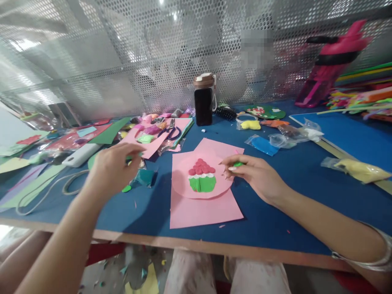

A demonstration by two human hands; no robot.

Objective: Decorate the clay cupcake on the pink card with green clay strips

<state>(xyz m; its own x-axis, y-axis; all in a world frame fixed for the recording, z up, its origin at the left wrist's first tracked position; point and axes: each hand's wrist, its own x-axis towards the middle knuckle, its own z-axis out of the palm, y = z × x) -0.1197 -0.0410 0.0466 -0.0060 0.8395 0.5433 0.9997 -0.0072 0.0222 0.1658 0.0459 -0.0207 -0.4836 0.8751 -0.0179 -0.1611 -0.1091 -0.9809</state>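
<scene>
My right hand (pixel 252 173) is closed in a pinch around a small lump of green modelling clay (pixel 238 164), at the right edge of a round pink paper (pixel 180 179). On this paper lies a clay cupcake (pixel 202 183) with a green base, a white band and a heap of pink-red balls. Pink sheets (pixel 208 212) lie beneath it. Over the table to the left, my left hand (pixel 114 167) has its fingers curled together; a bit of green shows at them, but what they hold is unclear. Below it are a teal clay packet (pixel 145 177) and a green clay piece (pixel 126 188).
A dark tumbler (pixel 203 100) stands at the back, and a pink bottle (pixel 332 65) at the back right. Pliers (pixel 171 130), coloured papers and clay packets crowd the left. A blue packet (pixel 261 144) and yellow packet (pixel 363 170) lie right. A perforated metal screen (pixel 147 53) rises behind.
</scene>
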